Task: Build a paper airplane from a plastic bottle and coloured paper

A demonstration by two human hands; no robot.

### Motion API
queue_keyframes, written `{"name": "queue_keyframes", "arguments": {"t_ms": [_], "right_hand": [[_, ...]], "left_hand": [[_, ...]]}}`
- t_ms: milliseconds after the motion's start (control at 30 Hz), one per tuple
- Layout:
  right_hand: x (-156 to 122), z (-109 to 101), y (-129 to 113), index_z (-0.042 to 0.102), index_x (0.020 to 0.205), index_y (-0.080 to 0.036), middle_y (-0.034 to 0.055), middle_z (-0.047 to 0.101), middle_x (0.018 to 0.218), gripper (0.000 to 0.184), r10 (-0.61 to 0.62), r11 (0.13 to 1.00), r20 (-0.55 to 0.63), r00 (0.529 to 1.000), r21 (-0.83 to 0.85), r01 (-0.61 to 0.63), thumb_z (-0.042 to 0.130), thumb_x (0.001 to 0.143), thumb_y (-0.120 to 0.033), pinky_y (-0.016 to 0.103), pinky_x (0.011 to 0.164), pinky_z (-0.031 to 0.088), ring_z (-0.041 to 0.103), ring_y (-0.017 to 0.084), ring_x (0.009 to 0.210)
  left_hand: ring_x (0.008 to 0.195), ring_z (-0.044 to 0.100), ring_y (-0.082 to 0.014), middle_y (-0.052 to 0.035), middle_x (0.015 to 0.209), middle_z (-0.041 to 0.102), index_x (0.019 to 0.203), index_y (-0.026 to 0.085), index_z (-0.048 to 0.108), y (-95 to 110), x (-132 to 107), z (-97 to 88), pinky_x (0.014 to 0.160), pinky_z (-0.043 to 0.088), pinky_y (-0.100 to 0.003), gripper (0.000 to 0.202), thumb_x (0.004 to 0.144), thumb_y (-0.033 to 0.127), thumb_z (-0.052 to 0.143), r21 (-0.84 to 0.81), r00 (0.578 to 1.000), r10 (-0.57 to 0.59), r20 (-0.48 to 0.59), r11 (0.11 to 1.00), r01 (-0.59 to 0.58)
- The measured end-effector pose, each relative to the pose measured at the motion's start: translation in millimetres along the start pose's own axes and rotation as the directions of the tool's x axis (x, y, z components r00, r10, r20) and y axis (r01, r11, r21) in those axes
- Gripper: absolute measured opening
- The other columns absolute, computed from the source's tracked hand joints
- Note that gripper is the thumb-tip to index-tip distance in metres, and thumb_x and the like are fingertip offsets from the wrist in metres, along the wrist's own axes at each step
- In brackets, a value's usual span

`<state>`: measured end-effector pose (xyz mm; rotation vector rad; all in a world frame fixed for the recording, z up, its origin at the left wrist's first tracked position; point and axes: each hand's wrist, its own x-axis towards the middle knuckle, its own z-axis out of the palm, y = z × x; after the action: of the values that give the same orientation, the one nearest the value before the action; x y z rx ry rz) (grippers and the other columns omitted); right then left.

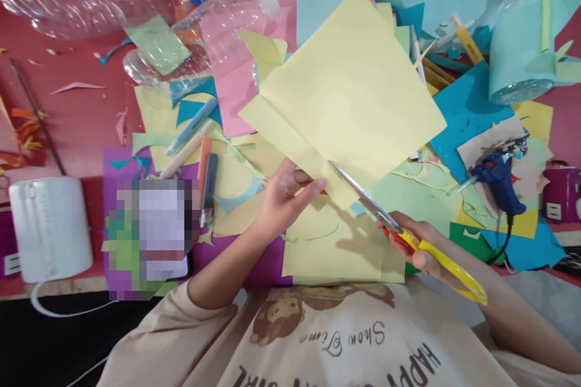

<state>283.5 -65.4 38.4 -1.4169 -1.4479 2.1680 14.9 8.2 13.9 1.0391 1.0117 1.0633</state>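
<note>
A large sheet of pale yellow paper (358,91) is held up over the table, with a cut running into it from its upper left side. My left hand (290,196) pinches the lower edge of the strip beside that cut between thumb and fingers. In my right hand (413,239) are scissors (385,214) with yellow and red handles, my fingers wrapped round them. Their blades point up and left and lie at the paper, the tip near the end of the cut. Below the sheet lie more pale yellow pieces (336,257).
A blue glue gun (499,181) rests on scraps at the right. A bottle with light blue wrapping (521,42) stands behind it. Clear plastic bottles (109,3) lie at the back. Markers (209,184) and a white box-shaped device (49,230) are at the left.
</note>
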Motion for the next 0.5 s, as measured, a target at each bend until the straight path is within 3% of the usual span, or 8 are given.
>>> {"name": "queue_keyframes", "arguments": {"t_ms": [267, 500], "right_hand": [[0.8, -0.9, 4.9, 0.054, 0.109, -0.017, -0.0051, 0.034, 0.065, 0.074, 0.010, 1.000, -0.039, 0.999, -0.008, -0.010, 0.055, 0.071, -0.081, 0.023, 0.044, 0.019, 0.023, 0.008, 0.054], [0.3, -0.2, -10.5, 0.056, 0.108, -0.020, -0.0046, 0.035, 0.065, 0.069, 0.007, 0.997, -0.058, 0.998, -0.079, -0.012, 0.053, 0.074, -0.079, 0.023, 0.046, 0.022, 0.025, 0.008, 0.054]], "left_hand": [[0.067, 0.069, -0.0131, -0.0010, 0.082, 0.073, 0.103, 0.020, 0.057, 0.2, -1.2, -0.3, 0.061, 0.058, -0.022, 0.036, 0.079, 0.039, 0.073, 0.005, 0.999, -0.037, 0.011, 0.999, 0.037], [0.066, 0.068, -0.0145, 0.0000, 0.075, 0.072, 0.108, 0.020, 0.055, 2.6, -1.1, 0.9, 0.060, 0.057, -0.024, 0.042, 0.077, 0.042, 0.074, 0.013, 0.997, -0.071, -0.014, 0.997, 0.071]]}}
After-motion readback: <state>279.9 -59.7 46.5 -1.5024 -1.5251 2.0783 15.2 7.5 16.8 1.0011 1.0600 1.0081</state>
